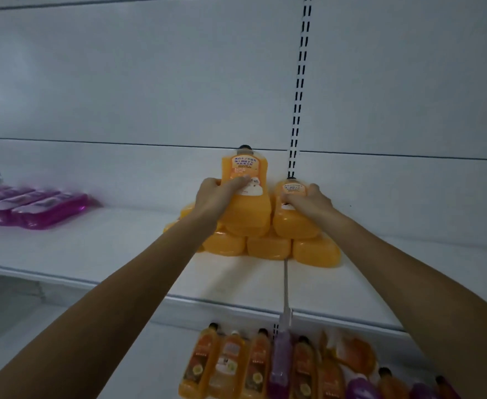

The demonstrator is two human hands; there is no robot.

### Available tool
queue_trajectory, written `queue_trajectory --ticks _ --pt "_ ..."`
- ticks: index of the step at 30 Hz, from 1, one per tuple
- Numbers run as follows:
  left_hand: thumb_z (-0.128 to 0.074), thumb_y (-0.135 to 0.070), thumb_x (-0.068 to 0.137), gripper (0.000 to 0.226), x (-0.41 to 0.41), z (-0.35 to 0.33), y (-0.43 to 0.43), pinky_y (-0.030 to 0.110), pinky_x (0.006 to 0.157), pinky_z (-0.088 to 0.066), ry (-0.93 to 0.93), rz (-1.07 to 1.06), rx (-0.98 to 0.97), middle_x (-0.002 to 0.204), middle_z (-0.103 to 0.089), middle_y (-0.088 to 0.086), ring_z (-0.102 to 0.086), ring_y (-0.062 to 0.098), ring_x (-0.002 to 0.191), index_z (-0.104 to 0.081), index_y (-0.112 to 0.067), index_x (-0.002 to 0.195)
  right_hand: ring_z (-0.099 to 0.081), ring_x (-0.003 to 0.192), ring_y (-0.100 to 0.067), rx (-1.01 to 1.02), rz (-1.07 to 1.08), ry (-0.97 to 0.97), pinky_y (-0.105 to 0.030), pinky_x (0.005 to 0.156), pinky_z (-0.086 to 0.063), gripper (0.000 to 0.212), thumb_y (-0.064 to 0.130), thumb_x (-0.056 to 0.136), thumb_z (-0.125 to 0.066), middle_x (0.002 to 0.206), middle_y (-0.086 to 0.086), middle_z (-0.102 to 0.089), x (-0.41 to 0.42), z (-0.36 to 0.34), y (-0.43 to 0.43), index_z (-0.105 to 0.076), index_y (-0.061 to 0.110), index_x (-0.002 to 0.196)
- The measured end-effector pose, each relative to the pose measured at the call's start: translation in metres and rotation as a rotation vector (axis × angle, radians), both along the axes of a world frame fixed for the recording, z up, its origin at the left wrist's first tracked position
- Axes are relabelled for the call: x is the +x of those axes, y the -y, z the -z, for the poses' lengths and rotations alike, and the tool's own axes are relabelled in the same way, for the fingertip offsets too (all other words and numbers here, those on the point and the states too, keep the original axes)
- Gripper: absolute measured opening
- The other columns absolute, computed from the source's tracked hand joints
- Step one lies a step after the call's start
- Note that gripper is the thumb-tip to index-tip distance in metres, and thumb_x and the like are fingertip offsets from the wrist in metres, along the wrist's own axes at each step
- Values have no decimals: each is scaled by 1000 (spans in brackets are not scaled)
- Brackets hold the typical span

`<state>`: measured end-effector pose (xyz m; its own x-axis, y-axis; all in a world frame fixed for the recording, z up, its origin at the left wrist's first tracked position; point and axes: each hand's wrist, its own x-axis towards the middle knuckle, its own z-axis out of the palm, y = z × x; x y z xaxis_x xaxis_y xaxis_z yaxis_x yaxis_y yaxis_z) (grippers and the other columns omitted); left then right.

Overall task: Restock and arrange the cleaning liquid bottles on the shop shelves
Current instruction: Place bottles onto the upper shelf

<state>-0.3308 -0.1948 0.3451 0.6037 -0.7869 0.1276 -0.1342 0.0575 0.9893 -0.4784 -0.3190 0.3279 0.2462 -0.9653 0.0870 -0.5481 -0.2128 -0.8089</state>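
9 o'clock, white metal shelf [92,249]: purple translucent plastic bottles [35,207] lying flat. Centre: left grip [215,197] curled round tall orange plastic bottle [245,168], black cap, atop stack of flat orange bottles [268,247]. Just toward 3 o'clock: right grip [308,201] clasping second orange bottle [292,223], same stack.

Single wide-angle head cam, facing the shelf [92,249] head-on, tilted slightly down. Close in. Lower shelf [150,355] at near edge.
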Motion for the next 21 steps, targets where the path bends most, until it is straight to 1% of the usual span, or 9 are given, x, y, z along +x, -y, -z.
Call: queue_trajectory --ticks 2,4,6,8,10,12,15,18,21 --pt "-68 -46 79 66 3 -3 15 44 91 -49 10 37 18 124 -58 9 -58 29 107 -46 -13 131 -38 127 -35 -8 55 -60 -37 93 -38 80 54 82 -59 139 -14 -41 7 -1 3 -24 16 143" --pt "-68 -45 80 67 5 -6 28 43 90 -48 0 67 38 127 -56 10 -56 30 108 -42 -12 132 -33 129 -36 -19 101 -164 -39 97 -34 79 58 82 -56 139 -16 -39 9 0 5 -28 15 142" --pt "-66 -45 82 67 5 -6 38 43 88 -47 -31 106 66 129 -52 12 -54 30 108 -37 -12 133 -37 127 -36 28 96 -207 -39 99 -36 73 57 83 -55 138 -17 -40 8 0 6 -36 13 138" --pt "-64 -45 83 67 5 -6 47 41 86 -46 -20 130 100 131 -49 11 -52 30 109 -34 -12 134 -45 122 -35 49 88 -191 -43 101 -41 71 58 81 -57 134 -17 -47 5 2 9 -43 11 133" --pt "-62 -45 84 68 5 -7 54 42 90 -46 33 157 137 133 -47 12 -51 31 113 -33 -12 136 -49 118 -34 39 94 -165 -44 99 -43 68 56 82 -58 131 -16 -51 6 3 11 -47 10 130" --pt "-61 -43 85 68 5 -11 60 43 95 -45 90 191 181 135 -46 13 -49 32 116 -32 -10 137 -52 115 -32 36 94 -113 -41 95 -46 64 54 86 -54 127 -15 -55 9 4 11 -49 7 129" --pt "-60 -44 86 65 2 -15 68 42 95 -42 168 209 220 136 -44 13 -47 32 117 -34 -12 137 -56 110 -29 49 134 48 -34 84 -46 59 50 91 -48 124 -14 -58 6 4 8 -52 5 128" --pt "-53 -58 83 72 0 -9 74 46 102 -33 416 112 338 140 -36 15 -34 35 126 -35 -15 139 -59 104 -26 48 105 178 -36 89 -48 51 48 93 -45 119 -11 -62 -2 5 0 -57 9 123" --pt "-43 -59 85 65 -3 -5 77 47 96 -36 460 104 328 137 -42 13 -38 35 122 -40 -17 134 -57 112 -25 18 25 112 -40 98 -45 55 55 95 -34 127 -8 -60 -9 7 -10 -56 16 128"
